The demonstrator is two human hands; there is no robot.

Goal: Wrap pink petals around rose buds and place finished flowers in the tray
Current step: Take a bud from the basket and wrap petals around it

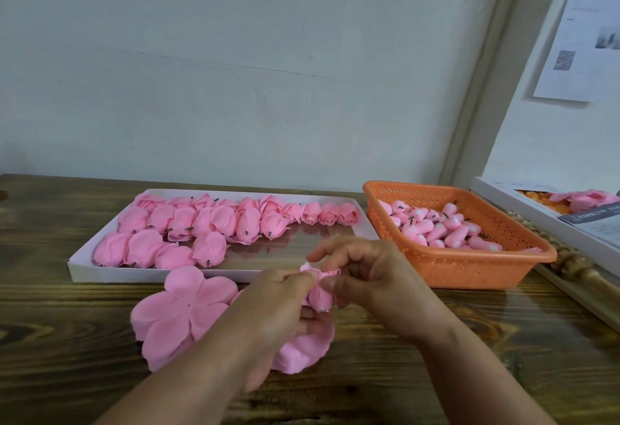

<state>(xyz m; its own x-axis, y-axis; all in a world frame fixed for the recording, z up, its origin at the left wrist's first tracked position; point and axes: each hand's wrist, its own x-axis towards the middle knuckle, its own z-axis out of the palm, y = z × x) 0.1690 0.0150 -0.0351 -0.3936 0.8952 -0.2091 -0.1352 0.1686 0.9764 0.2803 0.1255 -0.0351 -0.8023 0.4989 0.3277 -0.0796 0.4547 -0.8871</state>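
On the wooden surface (402, 374) the white tray (80, 268) holds finished flowers (188, 223); the orange basket (469, 267) holds buds. A stack of pink petals (181, 314) lies under my wrists. My left hand (278, 293) and right hand (365, 277) each pinch the rose bud (320, 293), both grips closed on it.
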